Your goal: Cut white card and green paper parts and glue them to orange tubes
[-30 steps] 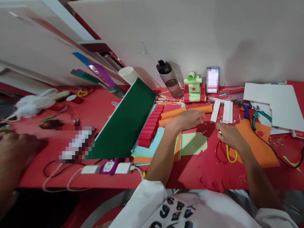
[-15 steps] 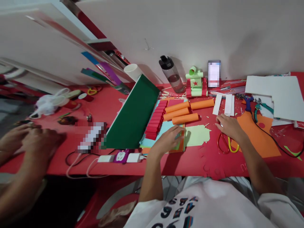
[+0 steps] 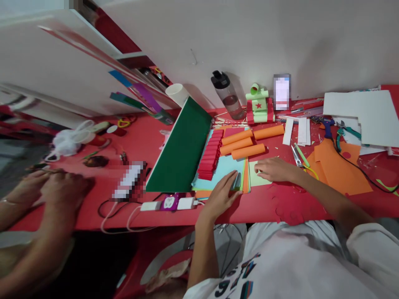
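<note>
Your orange rolls (image 3: 248, 151) look finished, the green sheet (image 3: 257, 179) lies unrolled, left hand (image 3: 220, 196) is spread, right hand (image 3: 274, 169) curled, grip unclear

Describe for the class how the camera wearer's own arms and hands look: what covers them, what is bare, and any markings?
White sleeves leave both forearms bare. They belong to a white shirt with dark printed characters touched with red and blue. The left hand and right hand are ungloved; no watch or bracelet shows on either wrist.
</note>
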Motion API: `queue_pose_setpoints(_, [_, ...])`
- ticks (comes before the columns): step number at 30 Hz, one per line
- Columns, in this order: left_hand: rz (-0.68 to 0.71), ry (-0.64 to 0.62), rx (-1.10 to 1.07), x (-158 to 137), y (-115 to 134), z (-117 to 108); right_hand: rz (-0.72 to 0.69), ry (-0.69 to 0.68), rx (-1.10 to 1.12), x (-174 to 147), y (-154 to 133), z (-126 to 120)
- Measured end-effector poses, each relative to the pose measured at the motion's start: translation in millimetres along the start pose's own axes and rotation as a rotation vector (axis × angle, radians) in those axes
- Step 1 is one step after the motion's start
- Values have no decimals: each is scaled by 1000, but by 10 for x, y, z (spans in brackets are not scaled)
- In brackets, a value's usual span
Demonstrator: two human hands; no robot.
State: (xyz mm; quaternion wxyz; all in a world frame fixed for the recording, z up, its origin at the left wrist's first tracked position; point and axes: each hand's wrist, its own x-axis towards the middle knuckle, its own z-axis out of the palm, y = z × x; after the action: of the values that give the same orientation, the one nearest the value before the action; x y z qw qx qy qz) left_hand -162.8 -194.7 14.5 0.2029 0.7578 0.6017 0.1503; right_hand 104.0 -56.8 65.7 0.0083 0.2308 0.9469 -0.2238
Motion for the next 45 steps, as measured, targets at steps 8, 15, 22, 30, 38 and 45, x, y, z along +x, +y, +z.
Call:
queue_pose_setpoints(8, [18,106,-8,-26,-20,56,-222,11,-101,401,-155,309])
queue_pose_setpoints(15, [-35,180,118,3,-17,112,-338,75,-239,527,-69,436])
queue_pose_setpoints(22, [72,120,124,-88,-5,64,-338,93,-257,554,7,427])
queue_pose_setpoints(30, [18,114,244,-65,74,154,-379,109,-312,642,13,452])
queue_pose_setpoints(38, [-21,169,205,-85,150,202,-369,86,-197,665,61,404])
queue_pose_setpoints(45, [-70,226,153,-45,168,213,-349,77,-85,667,70,377])
